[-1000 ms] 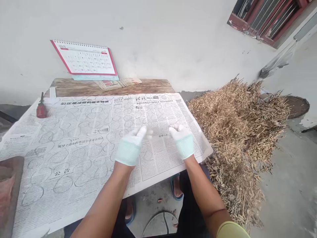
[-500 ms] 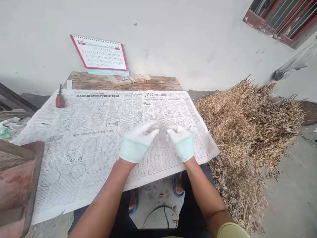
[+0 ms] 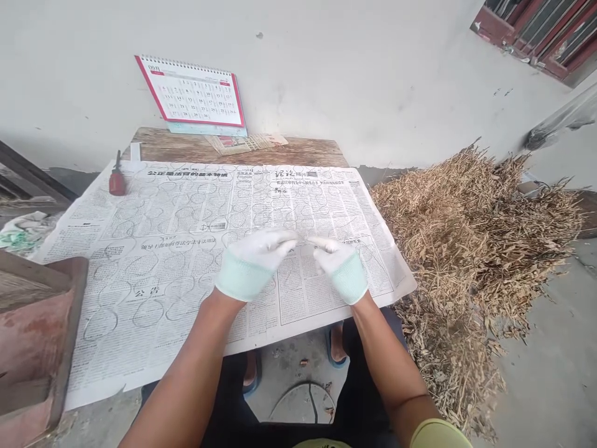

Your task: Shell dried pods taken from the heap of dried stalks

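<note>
My left hand (image 3: 261, 252), in a white knit glove with a pale green cuff, is closed in a pinch over the newspaper (image 3: 321, 298). My right hand (image 3: 336, 258), gloved alike, pinches just to its right, the fingertips of both nearly meeting. A thin wire (image 3: 303, 239), hardly visible, runs between the fingertips; its full shape cannot be made out. Many thin wire loops (image 3: 148, 313), some joined in figure-eights, lie spread over the left and far parts of the newspaper.
A red-handled screwdriver (image 3: 117, 180) stands at the far left corner. A desk calendar (image 3: 196, 93) leans near the wall behind the wooden tabletop (image 3: 308, 149). A wooden seat (image 3: 41, 336) is at left. Dry stalks (image 3: 448, 230) are heaped on the floor at right.
My hands have drawn slightly closer at the fingertips, and my right index finger now points more toward the left hand. The view has shifted a little.
</note>
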`<state>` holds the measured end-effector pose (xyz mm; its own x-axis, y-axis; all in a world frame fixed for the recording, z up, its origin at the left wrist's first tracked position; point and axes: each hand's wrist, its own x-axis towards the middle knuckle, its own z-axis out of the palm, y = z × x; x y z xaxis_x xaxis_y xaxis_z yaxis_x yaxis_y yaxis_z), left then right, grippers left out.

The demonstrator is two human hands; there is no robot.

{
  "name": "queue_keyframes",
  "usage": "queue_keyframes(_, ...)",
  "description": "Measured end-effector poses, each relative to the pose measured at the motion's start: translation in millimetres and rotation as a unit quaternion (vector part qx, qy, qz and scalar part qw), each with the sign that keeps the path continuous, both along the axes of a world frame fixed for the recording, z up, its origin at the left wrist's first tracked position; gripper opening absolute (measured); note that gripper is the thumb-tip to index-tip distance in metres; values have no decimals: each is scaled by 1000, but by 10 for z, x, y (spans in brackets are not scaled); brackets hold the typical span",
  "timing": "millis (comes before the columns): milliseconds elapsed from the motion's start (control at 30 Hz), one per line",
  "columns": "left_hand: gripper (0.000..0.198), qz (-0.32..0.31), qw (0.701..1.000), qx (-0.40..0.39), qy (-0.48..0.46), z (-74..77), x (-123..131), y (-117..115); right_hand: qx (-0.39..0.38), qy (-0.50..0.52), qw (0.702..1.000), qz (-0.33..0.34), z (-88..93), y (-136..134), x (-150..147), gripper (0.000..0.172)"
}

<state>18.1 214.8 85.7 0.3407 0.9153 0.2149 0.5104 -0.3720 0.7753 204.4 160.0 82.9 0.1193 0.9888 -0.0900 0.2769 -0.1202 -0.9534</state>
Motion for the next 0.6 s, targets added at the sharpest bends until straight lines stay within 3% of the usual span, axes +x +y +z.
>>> queue_keyframes(200,33,-20,1000,8,15,-42,-15,36,36,-88,995,-15,-24,-17,-40,46)
queue_keyframes(600,38,-19,1000,3,20,0,-31,34,62,-106,992,22,-54,-24,-53,42)
